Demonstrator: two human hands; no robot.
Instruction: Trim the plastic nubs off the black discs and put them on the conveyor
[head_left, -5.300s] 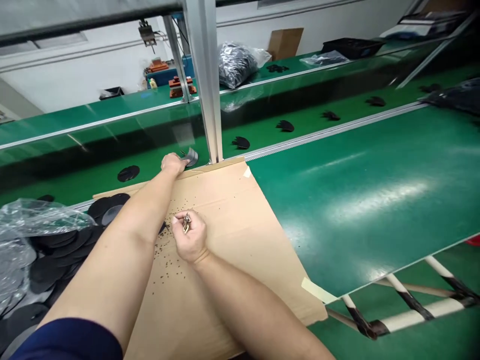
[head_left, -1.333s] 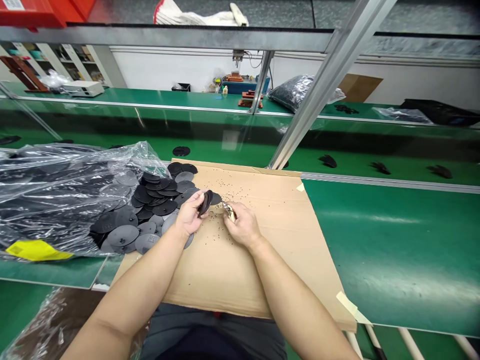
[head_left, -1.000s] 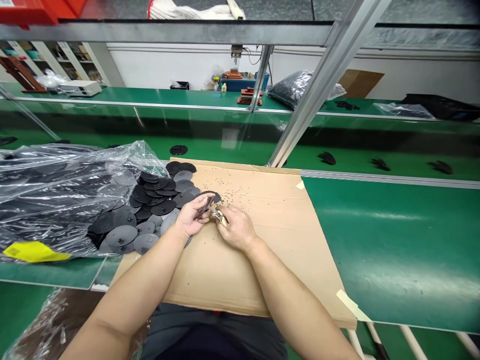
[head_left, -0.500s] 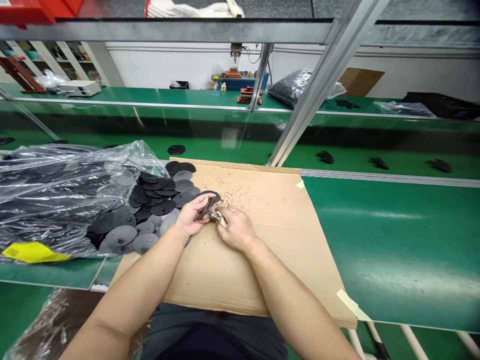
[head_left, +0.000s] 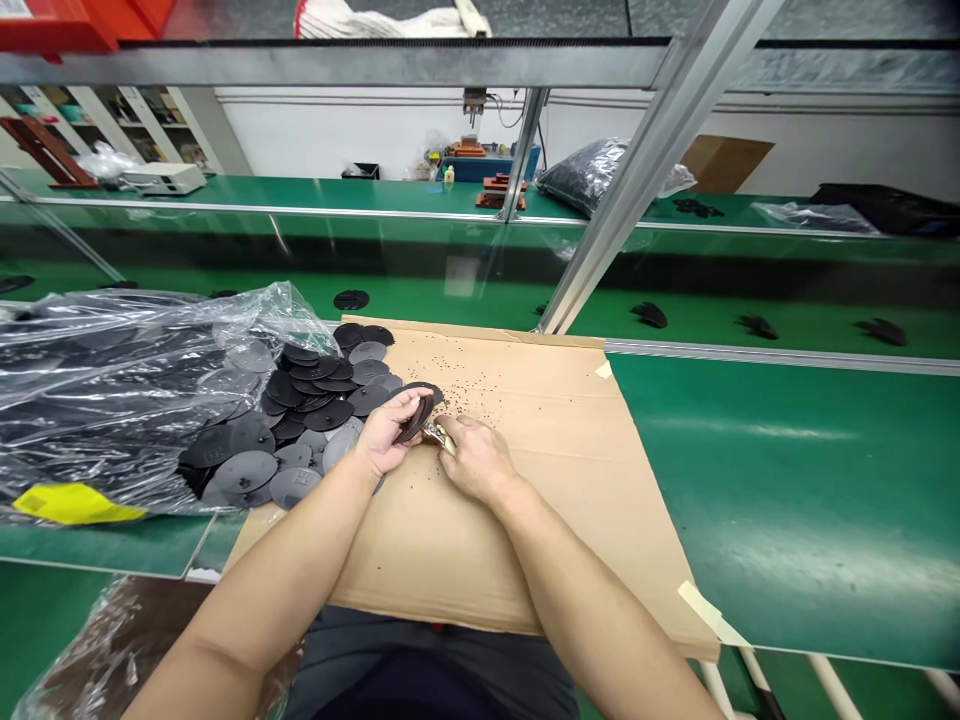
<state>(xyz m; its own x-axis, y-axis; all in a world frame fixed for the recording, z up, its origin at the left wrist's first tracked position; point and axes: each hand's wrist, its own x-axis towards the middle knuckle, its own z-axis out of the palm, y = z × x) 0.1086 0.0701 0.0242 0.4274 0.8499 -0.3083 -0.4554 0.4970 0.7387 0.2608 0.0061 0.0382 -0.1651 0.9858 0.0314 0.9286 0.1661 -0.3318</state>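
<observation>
Held tilted in my left hand (head_left: 385, 436) is a black plastic disc (head_left: 417, 418), its fingers closed on the rim; whether several discs are stacked there I cannot tell. My right hand (head_left: 480, 458) is wrapped round a pair of cutting pliers (head_left: 441, 436) with pale handles. The pliers' jaws are at the lower right edge of the disc. Another black disc (head_left: 432, 392) lies just behind the held one on the cardboard sheet (head_left: 555, 480). Many tiny black bits (head_left: 469, 385) are scattered on the cardboard beyond my hands.
A pile of black discs (head_left: 315, 385) spills from a clear plastic bag (head_left: 112, 380) on the left. An aluminium post (head_left: 600, 230) slants up behind the cardboard. More black parts (head_left: 649, 315) lie on the green surface at the back. Tape (head_left: 709, 610) holds the cardboard's right corner.
The held disc has turned so that more of its face shows, and the pliers' jaws have shifted slightly at its edge. Both hands stay in nearly the same place.
</observation>
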